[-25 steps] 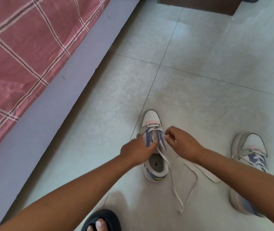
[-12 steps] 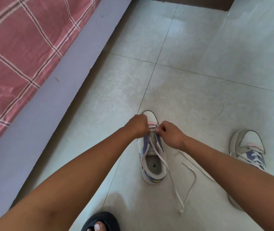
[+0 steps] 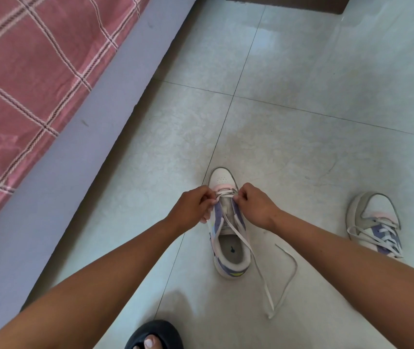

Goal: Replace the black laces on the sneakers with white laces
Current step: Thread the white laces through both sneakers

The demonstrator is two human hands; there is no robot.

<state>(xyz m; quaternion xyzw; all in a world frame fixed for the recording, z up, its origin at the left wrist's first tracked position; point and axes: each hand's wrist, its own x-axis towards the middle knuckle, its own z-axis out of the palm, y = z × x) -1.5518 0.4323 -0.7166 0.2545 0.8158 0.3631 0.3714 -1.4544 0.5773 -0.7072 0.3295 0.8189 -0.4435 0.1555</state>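
Pinching flat white lace near the perforated toe, left hand and right hand flank the sneaker.

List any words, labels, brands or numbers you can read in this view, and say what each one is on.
None can be read.
Tongue label of the sneaker between the left hand and right hand: print too blurred to read.
Insole mark in that sneaker: a small dark shape, not legible.
Second sneaker: no text visible.
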